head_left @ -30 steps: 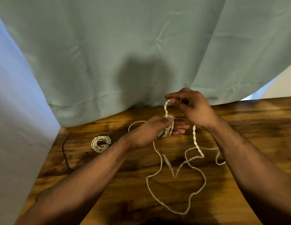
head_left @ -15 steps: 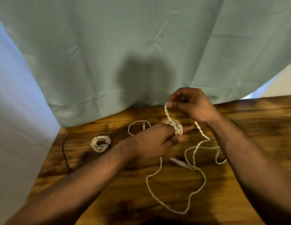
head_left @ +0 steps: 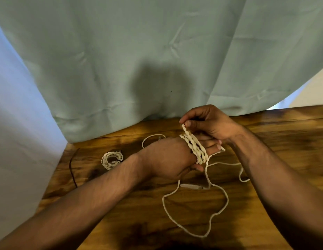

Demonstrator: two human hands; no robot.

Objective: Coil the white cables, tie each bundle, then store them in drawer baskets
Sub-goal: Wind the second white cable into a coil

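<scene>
Starting at the left edge of the tabletop [head_left: 283, 141], a thin dark wire [head_left: 72, 170] and the finished bundle [head_left: 111, 160] lie just where they were a second ago, the bundle well apart from the hands; I can't make out from here whether it is tied. The left hand [head_left: 168, 159] has turned since then: a second ago it cupped a small clump of turns near the palm, and now its back faces up and the fingers [head_left: 214, 147] point straight out to the right as a former. The white cable [head_left: 195, 148] now crosses them in several snug, twisted wraps. The thumb seems to press against the lower edge of those wraps, so that grip looks pinned rather than loose. Below the hand, the plug [head_left: 191, 186] and the loose slack [head_left: 193, 230] still trail on the wood. The twisted stretch that hung from the other hand has been taken up, so less is left to wind. The right hand [head_left: 211, 123] sits just above and behind the wraps. Its grip is a tight pinch of thumb and forefinger on the cable, and the other fingers are curled in. I'd say the coiling of this second cable is well along, with the tying and the drawer baskets still ahead.
</scene>
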